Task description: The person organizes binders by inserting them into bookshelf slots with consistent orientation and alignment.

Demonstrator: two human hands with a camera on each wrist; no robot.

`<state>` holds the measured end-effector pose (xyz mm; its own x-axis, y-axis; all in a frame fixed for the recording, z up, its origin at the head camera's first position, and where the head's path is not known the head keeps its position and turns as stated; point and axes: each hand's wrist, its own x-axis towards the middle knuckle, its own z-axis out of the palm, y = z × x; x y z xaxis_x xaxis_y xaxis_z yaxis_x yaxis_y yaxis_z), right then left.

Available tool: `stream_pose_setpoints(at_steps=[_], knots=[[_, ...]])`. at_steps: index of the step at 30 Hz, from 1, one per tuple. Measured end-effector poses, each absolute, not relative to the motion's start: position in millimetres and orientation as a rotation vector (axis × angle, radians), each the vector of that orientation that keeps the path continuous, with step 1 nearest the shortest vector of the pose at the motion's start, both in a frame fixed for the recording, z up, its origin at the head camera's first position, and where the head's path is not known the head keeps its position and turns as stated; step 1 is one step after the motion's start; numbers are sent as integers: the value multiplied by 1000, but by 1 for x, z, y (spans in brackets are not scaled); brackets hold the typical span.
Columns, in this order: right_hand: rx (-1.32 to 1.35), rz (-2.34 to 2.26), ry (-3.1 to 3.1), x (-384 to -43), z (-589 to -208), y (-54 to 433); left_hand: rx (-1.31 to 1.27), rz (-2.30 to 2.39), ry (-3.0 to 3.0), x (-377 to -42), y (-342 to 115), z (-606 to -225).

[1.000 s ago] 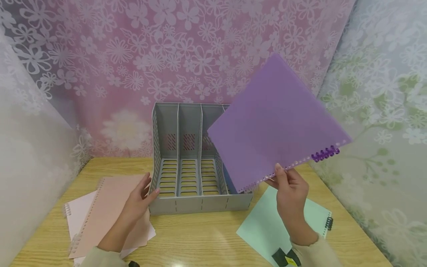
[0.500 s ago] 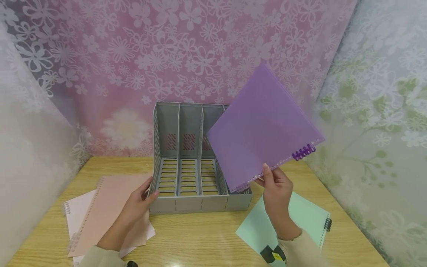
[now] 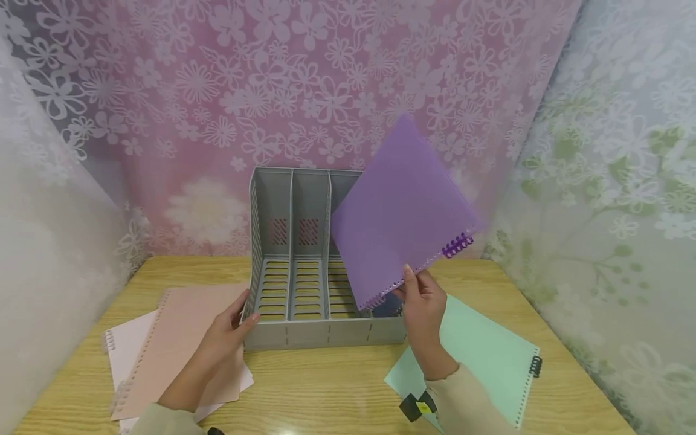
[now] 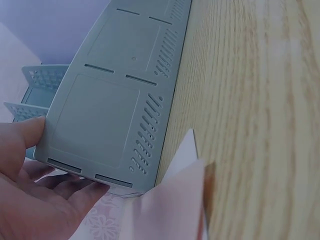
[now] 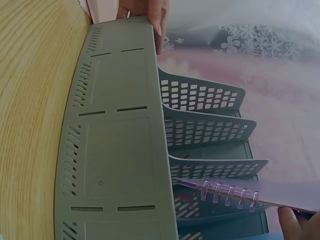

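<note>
My right hand [image 3: 423,305] pinches a purple spiral notebook [image 3: 405,211] along its ring-bound edge, thumb in front. Tilted, the notebook hangs over the right part of a grey file organizer [image 3: 326,332]. In the right wrist view, the purple rings [image 5: 230,195] of its lower end reach into a compartment beside a perforated divider [image 5: 215,167]. My left hand [image 3: 225,332] grips the organizer's front left corner; the left wrist view has the thumb [image 4: 30,131] on one edge and the fingers at the side. Something dark blue [image 3: 387,306] lies in the rightmost compartment, mostly hidden.
A peach notebook [image 3: 179,338] lies on a pale pink one [image 3: 130,338] at the left of the wooden table [image 3: 321,393]. A mint green notebook [image 3: 489,356] lies under my right forearm. Floral curtains [image 3: 304,78] hang behind and at both sides.
My right hand has moved left with the purple notebook, bringing its lower corner over the organizer. My left hand has closed in on the organizer's corner and stayed there.
</note>
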<state>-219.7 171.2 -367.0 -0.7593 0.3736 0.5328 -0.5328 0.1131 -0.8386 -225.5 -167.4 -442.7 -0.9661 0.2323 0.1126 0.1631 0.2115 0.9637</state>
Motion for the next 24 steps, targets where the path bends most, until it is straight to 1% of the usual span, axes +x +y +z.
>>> stream_pose_setpoints(at_steps=[6, 14, 24], knots=[[140, 1728, -1741, -221, -367, 164, 379, 1888, 2427, -226, -167, -444], [152, 1674, -1758, -206, -351, 152, 374, 1901, 2404, -225, -169, -446], [76, 1645, -1802, -211, -355, 142, 359, 1911, 2398, -226, -169, -448]])
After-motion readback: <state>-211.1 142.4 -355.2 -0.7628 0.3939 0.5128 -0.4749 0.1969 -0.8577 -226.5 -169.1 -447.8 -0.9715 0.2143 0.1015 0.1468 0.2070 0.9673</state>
